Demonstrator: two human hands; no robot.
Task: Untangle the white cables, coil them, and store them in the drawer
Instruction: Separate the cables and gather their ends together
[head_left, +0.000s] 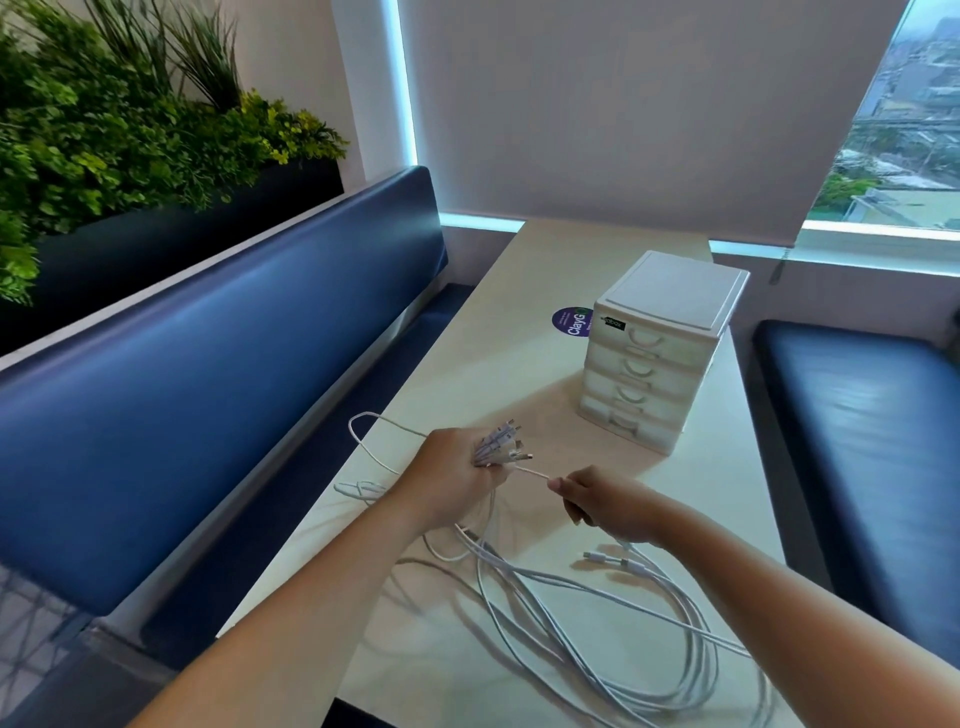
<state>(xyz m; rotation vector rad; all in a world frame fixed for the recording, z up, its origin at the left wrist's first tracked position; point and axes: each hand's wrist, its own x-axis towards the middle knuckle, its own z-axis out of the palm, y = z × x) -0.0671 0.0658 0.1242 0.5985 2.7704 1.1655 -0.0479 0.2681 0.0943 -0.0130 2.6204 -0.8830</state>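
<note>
Several white cables (582, 618) lie in loose tangled loops on the pale table (498, 343). My left hand (452, 475) grips a bunch of their plug ends (501, 446), which fan out to the right above the table. My right hand (602, 501) pinches a single cable (532, 472) that runs taut from the bunch. One loop (363, 441) arcs out to the left past the table edge. A loose plug (605, 558) lies under my right wrist. The white drawer unit (660, 353) stands behind, its drawers closed.
A round purple sticker (571, 321) sits on the table left of the drawer unit. Blue padded benches flank the table, one to the left (208, 374) and one to the right (857, 441). Green plants (104, 119) fill a planter behind the left bench.
</note>
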